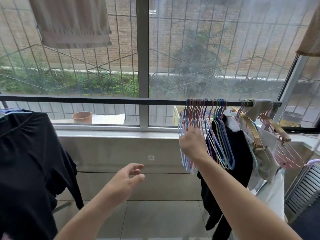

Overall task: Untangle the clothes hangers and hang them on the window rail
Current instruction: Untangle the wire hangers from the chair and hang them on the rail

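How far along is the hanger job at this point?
Mostly done, it seems: a row of coloured wire hangers hooks over the black rail. In hand: the right hand grips that bunch low down, while the left hand hangs open and empty. Left: spacing the bunch, perhaps; no loose tangle is in view.

Thin coated-wire hangers (194, 118) in pastel colours hang on a matt black metal rail (103, 100); two are glossy golden wood (251, 129). Beside them, matt black cloth (232, 144).
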### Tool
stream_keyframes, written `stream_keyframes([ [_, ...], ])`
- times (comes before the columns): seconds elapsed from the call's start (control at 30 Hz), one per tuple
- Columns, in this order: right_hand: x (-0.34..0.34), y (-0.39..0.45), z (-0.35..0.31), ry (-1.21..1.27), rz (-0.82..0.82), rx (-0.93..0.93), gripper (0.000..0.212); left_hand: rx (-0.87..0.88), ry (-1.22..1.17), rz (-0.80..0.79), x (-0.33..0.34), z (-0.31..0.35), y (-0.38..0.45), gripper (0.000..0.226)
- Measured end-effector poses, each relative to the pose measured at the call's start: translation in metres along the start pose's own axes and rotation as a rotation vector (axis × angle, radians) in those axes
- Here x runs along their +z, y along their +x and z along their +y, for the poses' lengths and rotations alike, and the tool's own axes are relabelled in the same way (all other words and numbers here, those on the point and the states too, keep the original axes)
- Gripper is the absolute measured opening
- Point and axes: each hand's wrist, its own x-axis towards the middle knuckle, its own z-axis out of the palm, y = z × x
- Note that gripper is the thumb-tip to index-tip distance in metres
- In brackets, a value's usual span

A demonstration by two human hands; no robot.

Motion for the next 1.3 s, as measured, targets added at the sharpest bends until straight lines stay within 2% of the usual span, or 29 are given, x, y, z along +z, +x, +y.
stream_keyframes([
  [0.07,0.004,-0.013,-0.010,0.018,0.085,-0.127,0.036,-0.042,0.007,0.028,-0.002,-0.007,-0.007,0.026],
  [0.13,0.012,-0.027,-0.027,0.079,0.076,-0.236,0.038,-0.086,-0.010,0.076,-0.005,-0.017,-0.013,0.025],
  [0.2,0.030,-0.041,-0.042,0.135,-0.025,-0.282,0.036,-0.135,-0.054,0.118,-0.007,-0.028,-0.025,0.023],
  [0.27,0.059,-0.065,-0.056,0.138,-0.202,-0.318,0.034,-0.208,-0.095,0.171,-0.013,-0.046,-0.043,0.022],
  [0.43,0.122,-0.132,-0.075,0.014,-0.561,-0.371,0.027,-0.318,-0.153,0.259,-0.031,-0.083,-0.103,0.019],
  [0.53,0.143,-0.174,-0.101,-0.031,-0.655,-0.440,0.015,-0.361,-0.209,0.342,-0.049,-0.103,-0.154,0.018],
  [0.63,0.155,-0.222,-0.137,0.003,-0.689,-0.517,0.025,-0.411,-0.278,0.458,-0.067,-0.128,-0.211,0.019],
  [0.77,0.193,-0.348,-0.201,0.084,-0.832,-0.686,0.025,-0.502,-0.391,0.668,-0.097,-0.193,-0.344,0.018],
  [0.83,0.220,-0.451,-0.221,0.095,-0.931,-0.786,0.023,-0.577,-0.480,0.819,-0.101,-0.239,-0.444,0.017],
  [0.9,0.235,-0.528,-0.224,0.056,-1.006,-0.871,0.022,-0.653,-0.523,0.929,-0.092,-0.266,-0.516,0.019],
  [0.93,0.241,-0.597,-0.229,0.036,-1.089,-0.952,0.022,-0.729,-0.535,1.003,-0.083,-0.289,-0.579,0.020],
  [1.07,0.246,-0.762,-0.224,-0.020,-1.224,-1.268,0.022,-0.961,-0.685,1.158,-0.034,-0.334,-0.730,0.020],
  [1.17,0.248,-0.846,-0.223,-0.191,-1.408,-1.285,0.024,-1.061,-0.734,1.311,-0.013,-0.352,-0.817,0.020],
  [1.3,0.277,-0.910,-0.213,-0.252,-1.532,-1.121,0.028,-1.168,-0.833,1.459,0.000,-0.382,-0.894,0.020],
])
